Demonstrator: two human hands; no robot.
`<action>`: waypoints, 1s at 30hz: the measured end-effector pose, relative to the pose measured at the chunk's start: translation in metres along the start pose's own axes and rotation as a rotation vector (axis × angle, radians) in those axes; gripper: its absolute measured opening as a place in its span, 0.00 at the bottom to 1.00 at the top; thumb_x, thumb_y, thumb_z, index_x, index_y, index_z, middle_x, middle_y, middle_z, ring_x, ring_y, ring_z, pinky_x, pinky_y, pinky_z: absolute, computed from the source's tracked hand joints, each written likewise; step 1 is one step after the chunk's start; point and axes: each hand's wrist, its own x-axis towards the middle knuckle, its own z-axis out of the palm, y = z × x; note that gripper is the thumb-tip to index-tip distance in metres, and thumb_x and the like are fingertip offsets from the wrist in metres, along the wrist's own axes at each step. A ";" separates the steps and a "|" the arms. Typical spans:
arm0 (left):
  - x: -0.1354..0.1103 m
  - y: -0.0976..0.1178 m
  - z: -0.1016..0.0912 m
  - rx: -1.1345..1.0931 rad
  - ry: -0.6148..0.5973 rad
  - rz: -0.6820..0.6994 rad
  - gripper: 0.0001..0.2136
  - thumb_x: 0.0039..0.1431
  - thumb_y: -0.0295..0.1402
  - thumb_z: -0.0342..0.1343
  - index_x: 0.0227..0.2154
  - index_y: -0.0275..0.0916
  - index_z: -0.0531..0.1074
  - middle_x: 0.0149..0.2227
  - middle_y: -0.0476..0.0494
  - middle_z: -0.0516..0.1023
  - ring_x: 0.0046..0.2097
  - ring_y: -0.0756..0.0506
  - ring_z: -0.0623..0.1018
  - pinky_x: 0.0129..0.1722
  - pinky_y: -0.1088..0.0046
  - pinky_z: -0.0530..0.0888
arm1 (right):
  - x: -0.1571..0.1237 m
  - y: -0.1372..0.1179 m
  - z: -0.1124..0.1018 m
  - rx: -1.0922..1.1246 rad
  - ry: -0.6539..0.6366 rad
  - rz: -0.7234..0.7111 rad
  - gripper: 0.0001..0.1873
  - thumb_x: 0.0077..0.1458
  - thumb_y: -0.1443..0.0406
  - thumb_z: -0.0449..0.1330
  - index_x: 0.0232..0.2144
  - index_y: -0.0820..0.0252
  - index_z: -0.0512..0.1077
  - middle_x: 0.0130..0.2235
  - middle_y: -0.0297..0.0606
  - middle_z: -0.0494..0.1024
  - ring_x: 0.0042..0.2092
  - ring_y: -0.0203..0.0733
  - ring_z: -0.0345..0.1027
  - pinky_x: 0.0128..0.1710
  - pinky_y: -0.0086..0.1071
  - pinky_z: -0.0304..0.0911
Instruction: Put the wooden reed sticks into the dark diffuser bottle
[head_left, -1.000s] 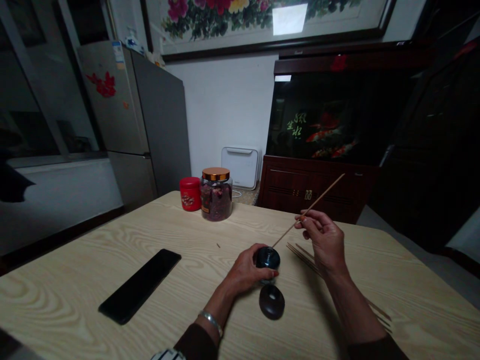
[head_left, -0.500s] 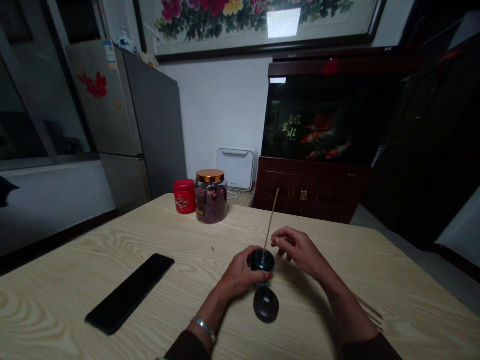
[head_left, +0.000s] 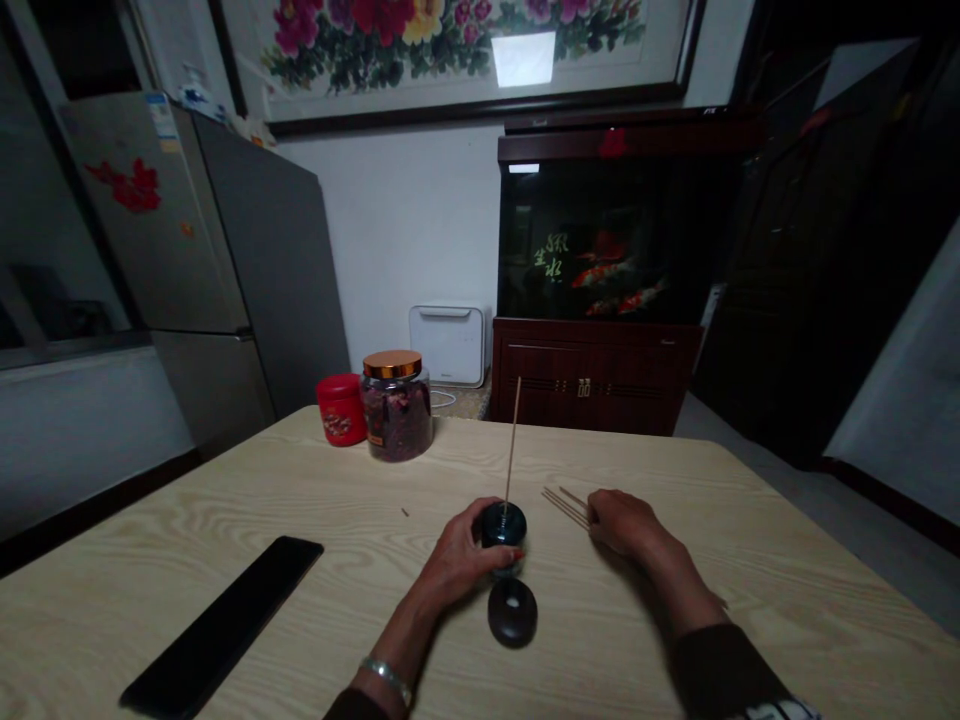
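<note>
My left hand (head_left: 457,548) curls around a small dark glass pot (head_left: 504,525) on the table. One thin incense stick (head_left: 514,445) stands nearly upright in the pot's top. To the right, my right hand (head_left: 622,518) is low over the table with its fingers closed on several incense sticks (head_left: 566,507), whose ends poke out to the left. Its fingertips are partly hidden. Just in front of the pot lies a dark round piece (head_left: 513,613) with a light spot at its middle.
A black phone-like slab (head_left: 225,625) lies at the left of the wooden table (head_left: 330,640). Toward the back stand a red canister (head_left: 341,410) and a copper-lidded jar (head_left: 397,410). A tiny stick fragment (head_left: 405,512) lies left of my left hand. Beyond are a fridge and fish tank.
My right hand has moved right, away from the standing stick, and closed on the incense sticks. My left hand stays around the pot. The view has turned slightly right.
</note>
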 end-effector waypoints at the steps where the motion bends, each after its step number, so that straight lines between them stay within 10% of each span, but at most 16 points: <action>1: 0.000 -0.001 0.000 0.005 0.002 -0.001 0.26 0.43 0.31 0.68 0.48 0.36 0.71 0.43 0.42 0.79 0.46 0.41 0.77 0.47 0.68 0.71 | 0.000 -0.001 0.001 -0.014 -0.009 0.004 0.10 0.46 0.71 0.59 0.33 0.61 0.77 0.40 0.48 0.81 0.43 0.50 0.75 0.37 0.34 0.60; 20: 0.000 0.000 0.000 0.027 0.001 -0.011 0.25 0.44 0.30 0.66 0.49 0.36 0.71 0.44 0.42 0.79 0.46 0.41 0.77 0.48 0.65 0.71 | -0.003 -0.003 -0.008 0.170 0.048 -0.044 0.08 0.42 0.74 0.60 0.27 0.62 0.77 0.34 0.46 0.81 0.39 0.48 0.75 0.36 0.34 0.62; 24: -0.001 0.002 -0.001 0.021 -0.005 -0.014 0.26 0.43 0.30 0.66 0.49 0.36 0.71 0.44 0.42 0.79 0.46 0.41 0.77 0.48 0.66 0.71 | -0.006 -0.005 -0.038 0.408 0.238 -0.139 0.10 0.55 0.67 0.54 0.36 0.60 0.76 0.35 0.39 0.79 0.36 0.39 0.72 0.35 0.30 0.63; 30: -0.001 0.002 -0.001 -0.025 -0.022 -0.014 0.27 0.43 0.30 0.67 0.49 0.35 0.71 0.43 0.42 0.79 0.45 0.42 0.77 0.47 0.68 0.72 | -0.024 -0.041 -0.071 1.382 0.833 -0.212 0.13 0.53 0.58 0.64 0.39 0.59 0.74 0.27 0.32 0.72 0.27 0.34 0.64 0.23 0.26 0.56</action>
